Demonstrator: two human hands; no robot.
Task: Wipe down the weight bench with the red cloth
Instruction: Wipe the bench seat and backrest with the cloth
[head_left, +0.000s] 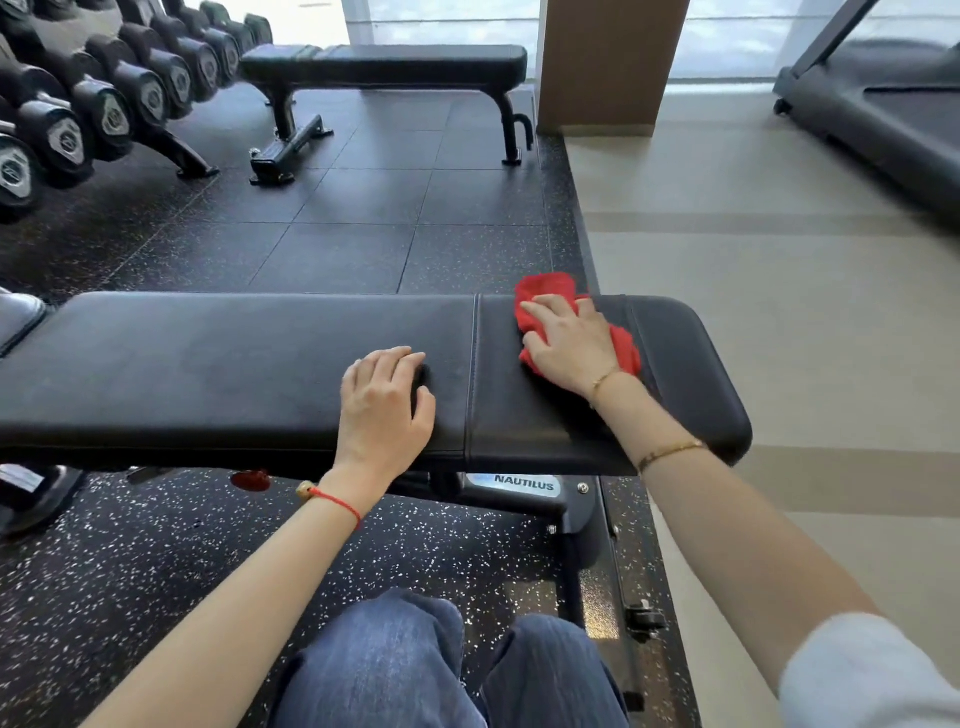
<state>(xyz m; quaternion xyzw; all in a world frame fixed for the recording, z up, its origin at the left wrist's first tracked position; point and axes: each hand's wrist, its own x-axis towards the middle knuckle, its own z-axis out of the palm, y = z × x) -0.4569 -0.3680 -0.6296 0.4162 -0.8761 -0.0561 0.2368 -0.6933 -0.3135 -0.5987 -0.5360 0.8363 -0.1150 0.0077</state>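
Head view, weight bench (234, 364) lengthwise left-right (flat), red cloth (545, 291)

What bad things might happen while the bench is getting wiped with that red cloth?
The red cloth sits near the far edge of the bench, so a push from the right hand might slide it off onto the floor. The left hand rests on the pad, so the spot beneath it may get skipped.
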